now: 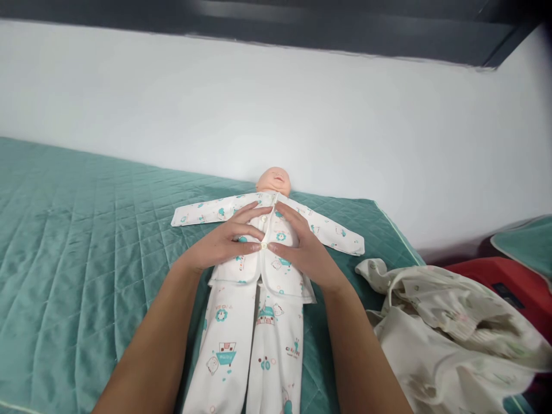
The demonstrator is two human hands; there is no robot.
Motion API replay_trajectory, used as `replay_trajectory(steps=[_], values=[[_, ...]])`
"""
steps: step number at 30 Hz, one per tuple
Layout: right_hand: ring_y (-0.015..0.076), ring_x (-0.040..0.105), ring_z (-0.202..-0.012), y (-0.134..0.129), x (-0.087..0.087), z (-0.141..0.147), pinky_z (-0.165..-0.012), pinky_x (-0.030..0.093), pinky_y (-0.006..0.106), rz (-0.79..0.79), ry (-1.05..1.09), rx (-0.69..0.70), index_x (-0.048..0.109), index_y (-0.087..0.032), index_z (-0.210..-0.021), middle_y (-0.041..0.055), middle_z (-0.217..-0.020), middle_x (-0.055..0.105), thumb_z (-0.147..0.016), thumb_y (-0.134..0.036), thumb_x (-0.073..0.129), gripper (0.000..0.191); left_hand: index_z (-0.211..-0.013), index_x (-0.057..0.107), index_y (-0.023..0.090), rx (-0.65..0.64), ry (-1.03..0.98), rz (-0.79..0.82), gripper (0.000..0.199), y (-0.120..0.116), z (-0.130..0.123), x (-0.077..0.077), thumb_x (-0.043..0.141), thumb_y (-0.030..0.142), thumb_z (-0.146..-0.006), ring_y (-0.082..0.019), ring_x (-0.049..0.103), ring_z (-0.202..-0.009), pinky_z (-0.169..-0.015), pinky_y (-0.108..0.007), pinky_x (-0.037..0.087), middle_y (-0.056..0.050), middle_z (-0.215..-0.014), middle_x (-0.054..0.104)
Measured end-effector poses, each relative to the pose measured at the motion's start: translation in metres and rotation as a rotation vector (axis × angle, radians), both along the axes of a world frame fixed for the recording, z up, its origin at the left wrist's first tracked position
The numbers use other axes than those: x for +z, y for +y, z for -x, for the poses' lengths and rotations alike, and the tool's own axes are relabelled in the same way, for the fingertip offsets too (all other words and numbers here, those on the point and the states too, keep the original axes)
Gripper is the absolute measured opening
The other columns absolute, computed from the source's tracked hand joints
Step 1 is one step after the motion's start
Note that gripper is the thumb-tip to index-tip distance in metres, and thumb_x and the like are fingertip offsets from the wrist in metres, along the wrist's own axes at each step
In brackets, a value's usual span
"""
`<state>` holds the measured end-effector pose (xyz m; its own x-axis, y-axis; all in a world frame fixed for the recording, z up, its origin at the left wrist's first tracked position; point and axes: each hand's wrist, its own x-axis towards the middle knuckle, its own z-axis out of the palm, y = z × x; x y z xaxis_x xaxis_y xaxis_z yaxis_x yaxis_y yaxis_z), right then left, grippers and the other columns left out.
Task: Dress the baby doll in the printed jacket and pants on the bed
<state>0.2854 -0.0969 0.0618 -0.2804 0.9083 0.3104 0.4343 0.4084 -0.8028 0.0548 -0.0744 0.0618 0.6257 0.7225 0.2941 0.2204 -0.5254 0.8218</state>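
Note:
A baby doll [274,180] lies face up, dressed in a white printed baby jacket [282,276] and matching printed pants [224,351]. The jacket's sleeves stretch out to both sides, and its front edges meet over the chest but part lower down. My left hand [226,238] rests on one side of the jacket front, fingers spread. On the other side lies my right hand [302,241], its fingers stretched along the cloth. Both thumb tips come together at a small button [264,246]. Another button [264,219] shows higher up, between the hands.
A teal quilted cover [107,241] lies under the doll and reaches the white wall [215,109]. Crumpled white baby clothes [452,345] are heaped on the right, in front of a red item [495,273]. A dark ledge [302,26] runs across the top.

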Motion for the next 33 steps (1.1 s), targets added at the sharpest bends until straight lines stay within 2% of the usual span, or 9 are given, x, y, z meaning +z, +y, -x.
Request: replay_trajectory(steps=[11, 17, 27, 33], values=[[0.0253, 0.028, -0.15, 0.0037, -0.0058, 0.0026, -0.124, 0.024, 0.049, -0.042, -0.013, -0.016, 0.047, -0.036, -0.146, -0.0004, -0.16, 0.036, -0.082, -0.04, 0.073, 0.07, -0.102, 0.074, 0.032, 0.001, -0.025, 0.024, 0.015, 0.0023, -0.0009, -0.0013, 0.067, 0.034, -0.089, -0.022, 0.008, -0.156, -0.126, -0.048, 0.018, 0.006, -0.16, 0.038], [0.026, 0.029, -0.149, 0.0038, -0.0067, 0.0043, -0.124, 0.025, 0.049, -0.056, -0.043, -0.028, 0.046, -0.036, -0.147, -0.0005, -0.159, 0.037, -0.083, -0.038, 0.073, 0.069, -0.099, 0.075, 0.028, 0.011, -0.049, 0.015, 0.015, 0.0037, -0.0031, -0.0032, 0.071, 0.034, -0.086, -0.025, 0.012, -0.156, -0.125, -0.051, 0.019, 0.002, -0.158, 0.041], [0.0267, 0.026, -0.15, 0.0037, -0.0072, 0.0069, -0.124, 0.024, 0.051, -0.017, -0.028, -0.056, 0.042, -0.034, -0.149, 0.0012, -0.16, 0.034, -0.083, -0.04, 0.071, 0.072, -0.094, 0.073, 0.027, 0.056, -0.065, -0.007, 0.011, 0.0016, -0.0063, -0.0012, 0.072, 0.032, -0.085, -0.025, 0.017, -0.154, -0.123, -0.051, 0.023, 0.001, -0.155, 0.046], [0.0265, 0.03, -0.149, 0.0029, -0.0082, 0.0075, -0.123, 0.025, 0.05, -0.11, -0.033, -0.031, 0.047, -0.036, -0.144, 0.001, -0.158, 0.039, -0.083, -0.032, 0.07, 0.065, -0.091, 0.072, 0.026, 0.064, -0.069, -0.043, 0.009, 0.0001, -0.0086, -0.0012, 0.072, 0.032, -0.085, -0.024, 0.02, -0.154, -0.124, -0.05, 0.022, 0.001, -0.154, 0.047]])
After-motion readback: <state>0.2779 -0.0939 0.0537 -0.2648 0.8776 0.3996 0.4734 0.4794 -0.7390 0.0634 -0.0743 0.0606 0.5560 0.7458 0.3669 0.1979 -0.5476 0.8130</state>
